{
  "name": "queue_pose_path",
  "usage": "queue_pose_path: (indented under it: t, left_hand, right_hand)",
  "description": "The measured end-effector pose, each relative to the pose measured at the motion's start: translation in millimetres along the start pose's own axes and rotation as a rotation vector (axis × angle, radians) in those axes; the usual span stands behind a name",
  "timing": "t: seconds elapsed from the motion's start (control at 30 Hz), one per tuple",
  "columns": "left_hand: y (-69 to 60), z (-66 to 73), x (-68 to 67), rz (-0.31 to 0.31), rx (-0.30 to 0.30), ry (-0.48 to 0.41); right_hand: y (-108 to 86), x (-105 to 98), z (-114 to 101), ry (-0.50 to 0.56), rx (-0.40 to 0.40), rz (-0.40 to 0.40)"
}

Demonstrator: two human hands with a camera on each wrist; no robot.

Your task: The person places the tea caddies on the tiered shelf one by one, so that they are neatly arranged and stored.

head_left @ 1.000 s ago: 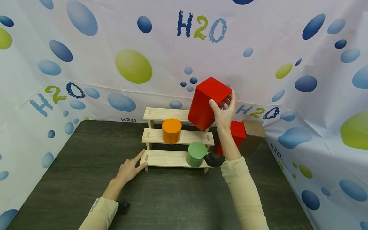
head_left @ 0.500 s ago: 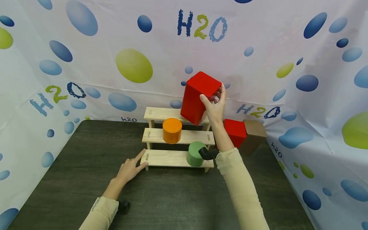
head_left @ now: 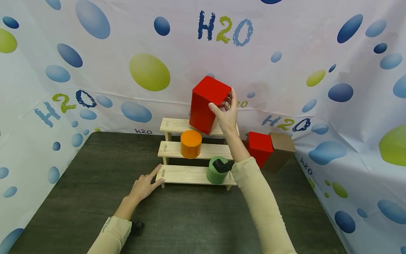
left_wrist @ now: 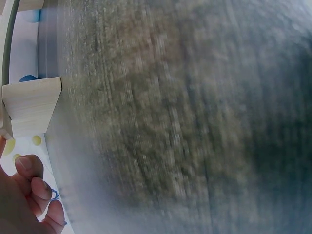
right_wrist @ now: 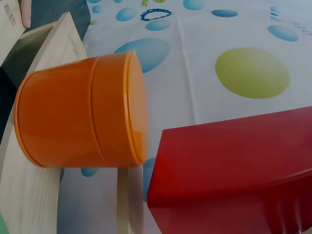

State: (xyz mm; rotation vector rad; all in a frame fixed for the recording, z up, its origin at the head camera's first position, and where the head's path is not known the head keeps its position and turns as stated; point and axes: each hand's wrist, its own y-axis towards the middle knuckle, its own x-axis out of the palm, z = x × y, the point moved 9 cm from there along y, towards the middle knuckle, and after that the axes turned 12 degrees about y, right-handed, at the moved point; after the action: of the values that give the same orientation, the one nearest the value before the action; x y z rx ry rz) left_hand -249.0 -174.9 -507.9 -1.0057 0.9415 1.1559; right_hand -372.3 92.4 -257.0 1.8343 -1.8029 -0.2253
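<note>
My right hand [head_left: 226,113] grips a tall red box [head_left: 204,107] near its upper end, thumb on the front side and fingers behind. The box tilts in front of the top step of a three-tier wooden shelf stand [head_left: 180,174]; whether it touches the wood cannot be told. An orange cylindrical tin [head_left: 191,144] sits on the middle step, close to the red box [right_wrist: 234,170] in the right wrist view. On the bottom step stands a green cylindrical tin [head_left: 216,173], partly covered by the wrist camera. My left hand [head_left: 142,187] holds the bottom step's left end between forefinger and thumb.
Right of the stand, a second red box [head_left: 260,146] stands beside a brown box [head_left: 279,151], partly behind the right forearm. A dark wood-grain table [head_left: 196,218] lies under everything. Patterned white sheeting [head_left: 184,63] rises behind and along both sides.
The right hand has carried the red box leftward and slightly up, from over the stand's right end toward the middle of its top step. The left hand has stayed at the bottom step.
</note>
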Motion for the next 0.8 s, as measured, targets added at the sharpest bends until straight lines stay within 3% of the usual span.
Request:
queue_pose_path:
  t: [0.27,0.53,0.8]
  left_hand:
    - [0.9,-1.4,2.0,-0.007,-0.006,-0.005]
    - [0.9,-1.6,1.7,-0.003,-0.007,-0.014]
    - [-0.3,-0.2,-0.2,0.0,-0.013,-0.014]
  right_hand:
    - [3.6,16,11,0.004,-0.028,-0.045]
    - [4.2,25,22,-0.051,0.008,-0.084]
    - [6.8,28,34,0.018,0.069,-0.105]
